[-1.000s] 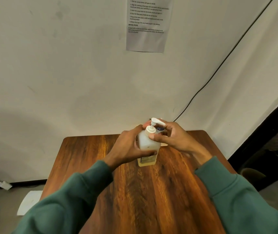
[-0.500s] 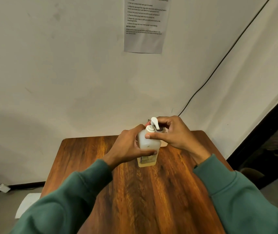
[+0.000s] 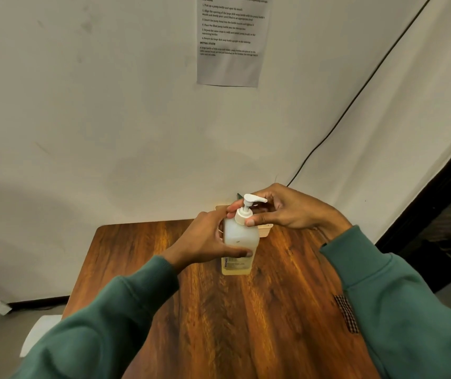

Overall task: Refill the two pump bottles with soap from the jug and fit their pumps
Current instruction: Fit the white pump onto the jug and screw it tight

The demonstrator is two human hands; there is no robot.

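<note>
The left hand [image 3: 207,237] is wrapped around the body of the pump bottle [image 3: 239,242], near the middle of the frame; the thumb is laid across the front face of the bottle and the fingers are curled behind it, so a closed grasp on the bottle is shown. The right hand [image 3: 287,209] is closed in a pinch at the white collar of the pump [image 3: 247,209], with the thumb tip pressed against the collar on the side nearer the camera and a fingertip seen at its far side; the remaining fingers are arched loosely above and behind the spout.

The bottle is stood upright on the wooden table [image 3: 218,310], towards the far edge of the tabletop. It is made of translucent, frosted plastic, with a squared body and a printed label low on its front. A pale yellow liquid is seen only in the lowest part of the bottle; above that band the body looks cloudy white. The pump is seated in the neck, its stem raised and its spout pointed to the right of the frame.

Behind the bottle, at the far edge of the table, a light-coloured box [image 3: 264,229] is partly hidden by the hands; its contents cannot be made out. Green sleeves [image 3: 399,310] are worn on both arms. A printed sheet [image 3: 231,42] is fixed to the wall at the top centre of the frame.
</note>
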